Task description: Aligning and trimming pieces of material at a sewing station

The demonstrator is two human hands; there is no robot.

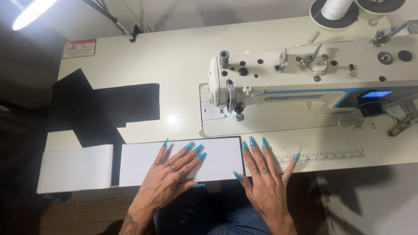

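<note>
Fabric is the thing under both hands: a white rectangular fabric panel lying flat at the near edge of the tabletop, with a thin dark edge showing along its top and right side, as if a black layer sits beneath it. It looks light, thin and limp, likely to slide on the smooth surface and to crease if pinched. Judging by that, flat palms and spread fingers suit it better than a grip, with any lifting done at the corners or the short right edge.

The left hand rests open on the panel, fingers spread and pointing toward 1 o'clock, pressing it down and gripping nothing. The right hand is also open and flat, just off the panel's right edge, its thumb touching the lower right corner and its fingers pointing toward 12 o'clock.

At 9 o'clock from the panel, just beside it, lies a second white piece of similar shape. At 10 to 11 o'clock, black cloth pieces overlap, one trailing off the left edge. At 1 o'clock stands a cream sewing machine, its needle area near the panel's far edge. A ruler strip is fixed at 3 o'clock, and a white thread cone stands at the far right.
</note>
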